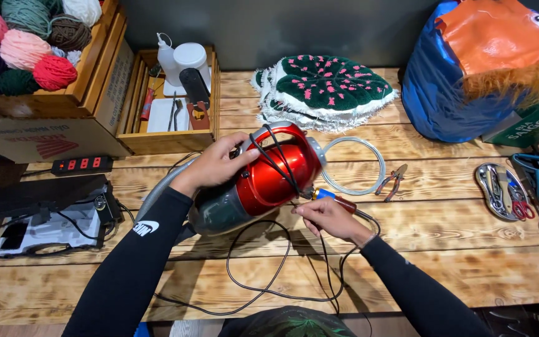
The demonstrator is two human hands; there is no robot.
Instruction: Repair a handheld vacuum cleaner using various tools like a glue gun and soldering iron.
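A red and dark grey canister vacuum cleaner [263, 178] lies on its side in the middle of the wooden table [444, 249], its black cord wrapped over the red body. My left hand [219, 163] grips its top near the handle. My right hand [322, 215] holds a screwdriver [338, 201] with a dark red and blue handle, its tip against the vacuum's right end. The black power cord [257, 281] loops across the table toward me. A grey hose [157, 190] leaves the vacuum on the left, partly under my left arm.
A coil of clear tubing [378, 168] and pliers [393, 181] lie right of the vacuum. Tufted green-and-pink rugs [325, 87] are stacked behind. Wooden crates hold yarn balls [26, 43] and bottles [182, 62]. A power strip [82, 164], a metal tray of scissors [500, 190], a blue bag [450, 93].
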